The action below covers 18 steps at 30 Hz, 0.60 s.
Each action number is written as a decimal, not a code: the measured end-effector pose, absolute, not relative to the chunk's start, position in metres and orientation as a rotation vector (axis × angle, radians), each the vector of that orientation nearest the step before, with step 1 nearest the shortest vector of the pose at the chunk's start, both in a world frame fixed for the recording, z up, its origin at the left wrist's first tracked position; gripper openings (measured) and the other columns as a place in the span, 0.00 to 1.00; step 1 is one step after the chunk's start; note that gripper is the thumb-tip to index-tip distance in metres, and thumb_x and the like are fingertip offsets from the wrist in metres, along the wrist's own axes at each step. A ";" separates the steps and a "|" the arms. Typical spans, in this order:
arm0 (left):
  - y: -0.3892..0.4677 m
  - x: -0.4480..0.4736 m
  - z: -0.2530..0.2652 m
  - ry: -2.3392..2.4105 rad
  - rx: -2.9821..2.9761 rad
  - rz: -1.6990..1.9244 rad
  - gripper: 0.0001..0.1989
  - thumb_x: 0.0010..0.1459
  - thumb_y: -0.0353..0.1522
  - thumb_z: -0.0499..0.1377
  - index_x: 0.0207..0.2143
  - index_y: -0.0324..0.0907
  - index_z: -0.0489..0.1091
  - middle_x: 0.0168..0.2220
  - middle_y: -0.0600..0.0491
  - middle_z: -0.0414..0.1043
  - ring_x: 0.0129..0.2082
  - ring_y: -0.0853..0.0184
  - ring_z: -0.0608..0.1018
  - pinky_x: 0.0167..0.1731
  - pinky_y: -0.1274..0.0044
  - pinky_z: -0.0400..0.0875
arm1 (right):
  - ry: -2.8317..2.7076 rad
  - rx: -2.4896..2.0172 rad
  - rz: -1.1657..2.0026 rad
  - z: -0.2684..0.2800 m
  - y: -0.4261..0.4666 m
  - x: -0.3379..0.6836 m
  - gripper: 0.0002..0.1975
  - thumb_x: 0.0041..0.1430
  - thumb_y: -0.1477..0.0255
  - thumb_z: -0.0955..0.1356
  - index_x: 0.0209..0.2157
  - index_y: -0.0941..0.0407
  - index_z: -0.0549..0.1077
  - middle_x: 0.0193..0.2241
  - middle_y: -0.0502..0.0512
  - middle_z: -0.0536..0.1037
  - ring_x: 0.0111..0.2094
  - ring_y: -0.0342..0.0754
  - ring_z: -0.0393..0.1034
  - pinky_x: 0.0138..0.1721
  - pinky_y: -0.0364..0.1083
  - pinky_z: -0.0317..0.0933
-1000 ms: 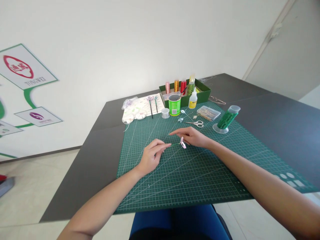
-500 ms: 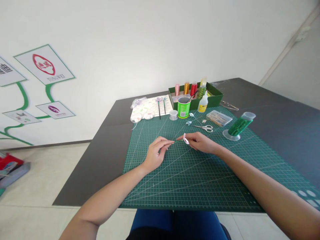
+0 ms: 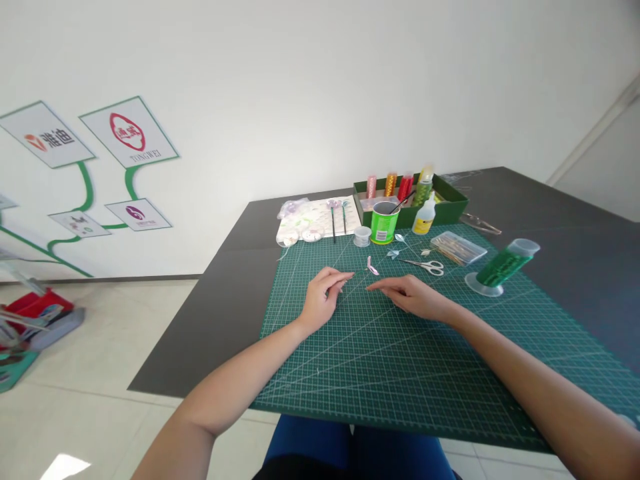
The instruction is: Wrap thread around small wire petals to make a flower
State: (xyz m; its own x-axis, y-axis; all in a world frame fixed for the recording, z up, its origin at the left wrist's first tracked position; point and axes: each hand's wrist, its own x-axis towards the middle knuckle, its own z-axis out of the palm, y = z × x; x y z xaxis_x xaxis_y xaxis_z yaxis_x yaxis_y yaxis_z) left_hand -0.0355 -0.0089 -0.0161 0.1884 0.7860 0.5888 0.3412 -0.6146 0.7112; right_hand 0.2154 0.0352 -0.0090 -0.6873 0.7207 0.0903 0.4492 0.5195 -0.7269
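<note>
My left hand (image 3: 323,298) is over the middle of the green cutting mat (image 3: 330,373), thumb and fingertips pinched together; whatever is in the pinch is too small to make out. Facing it, my right hand (image 3: 413,297) points leftward with its fingers pressed together, a small gap between the two hands. Just beyond the fingertips shows a small pink petal-shaped piece (image 3: 372,268) with a thin stem or wire toward my left fingertips. Whether that wire reaches the left hand cannot be seen. White-handled scissors (image 3: 431,267) lie beyond my right hand, near pale blue leaf-shaped pieces (image 3: 393,254).
At the back stand a green box (image 3: 455,212) with thread spools, a green can (image 3: 383,230), a glue bottle (image 3: 425,217) and a small clear tub (image 3: 362,236). Rightward are a case of cotton swabs (image 3: 457,249) and a green thread spool (image 3: 503,268). Brushes (image 3: 333,223) lie on patterned paper.
The view has swung left. The pink piece, earlier against my right fingers, now shows apart from them, beyond the fingertips. The gap between my hands is slightly wider.
</note>
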 end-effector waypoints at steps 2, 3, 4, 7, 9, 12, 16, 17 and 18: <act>-0.006 -0.036 -0.017 1.077 2.016 1.421 0.14 0.69 0.31 0.53 0.49 0.41 0.77 0.37 0.49 0.72 0.30 0.72 0.74 0.34 0.76 0.72 | -2.375 -0.963 0.996 -0.009 0.035 0.215 0.22 0.66 0.65 0.61 0.50 0.61 0.79 0.17 0.47 0.63 0.19 0.41 0.52 0.22 0.42 0.45; -0.005 -0.036 -0.018 1.087 2.002 1.427 0.14 0.69 0.31 0.53 0.49 0.41 0.77 0.37 0.49 0.72 0.30 0.72 0.74 0.34 0.76 0.72 | -2.363 -0.965 1.015 -0.009 0.035 0.214 0.22 0.66 0.64 0.61 0.50 0.61 0.79 0.17 0.46 0.63 0.19 0.41 0.51 0.22 0.42 0.45; -0.004 -0.037 -0.019 1.093 1.990 1.429 0.14 0.69 0.31 0.54 0.49 0.41 0.77 0.38 0.49 0.72 0.30 0.72 0.74 0.34 0.76 0.72 | -2.349 -0.969 1.042 -0.009 0.034 0.214 0.22 0.65 0.63 0.62 0.50 0.61 0.79 0.16 0.46 0.62 0.18 0.41 0.51 0.21 0.42 0.44; -0.002 -0.037 -0.021 1.106 1.970 1.446 0.13 0.68 0.30 0.54 0.48 0.41 0.77 0.38 0.49 0.72 0.29 0.72 0.74 0.34 0.77 0.72 | -2.305 -0.973 1.169 -0.009 0.033 0.213 0.24 0.65 0.61 0.62 0.51 0.62 0.78 0.15 0.44 0.61 0.17 0.41 0.52 0.21 0.42 0.46; -0.001 -0.037 -0.022 1.115 1.966 1.461 0.13 0.67 0.30 0.54 0.48 0.41 0.77 0.38 0.50 0.72 0.29 0.72 0.74 0.34 0.77 0.72 | -2.277 -0.965 1.269 -0.009 0.031 0.211 0.27 0.65 0.59 0.62 0.54 0.64 0.76 0.14 0.44 0.61 0.16 0.41 0.54 0.20 0.42 0.48; 0.001 -0.037 -0.025 1.138 1.953 1.465 0.13 0.67 0.28 0.54 0.48 0.41 0.77 0.39 0.50 0.72 0.30 0.72 0.74 0.35 0.77 0.72 | -2.255 -0.943 1.353 -0.008 0.027 0.208 0.29 0.65 0.57 0.62 0.54 0.66 0.74 0.13 0.43 0.60 0.15 0.41 0.54 0.20 0.42 0.50; 0.004 -0.037 -0.029 1.166 1.982 1.477 0.14 0.66 0.26 0.54 0.48 0.42 0.77 0.38 0.50 0.72 0.31 0.71 0.73 0.36 0.77 0.71 | -2.254 -0.894 1.420 -0.006 0.022 0.203 0.29 0.66 0.56 0.62 0.54 0.65 0.74 0.12 0.41 0.59 0.14 0.40 0.53 0.20 0.41 0.50; 0.004 -0.037 -0.030 1.173 1.992 1.477 0.14 0.66 0.25 0.54 0.48 0.42 0.77 0.38 0.50 0.72 0.31 0.71 0.73 0.37 0.77 0.71 | -2.253 -0.888 1.441 -0.005 0.021 0.202 0.29 0.66 0.56 0.62 0.54 0.65 0.73 0.12 0.41 0.60 0.14 0.40 0.53 0.19 0.41 0.50; 0.005 -0.036 -0.031 1.183 2.004 1.475 0.15 0.66 0.25 0.54 0.48 0.41 0.78 0.38 0.50 0.72 0.32 0.70 0.73 0.37 0.76 0.71 | -2.252 -0.884 1.459 -0.005 0.020 0.201 0.29 0.67 0.56 0.61 0.54 0.65 0.73 0.12 0.41 0.60 0.13 0.40 0.52 0.19 0.41 0.50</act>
State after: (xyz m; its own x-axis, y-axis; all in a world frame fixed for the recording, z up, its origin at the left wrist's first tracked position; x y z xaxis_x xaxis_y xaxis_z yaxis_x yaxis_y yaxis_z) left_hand -0.0364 0.0049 -0.0308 0.0932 0.8032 0.5883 0.3998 -0.5714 0.7167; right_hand 0.2014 0.0196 -0.0054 -0.7594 0.6471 -0.0675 0.3262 0.2889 -0.9001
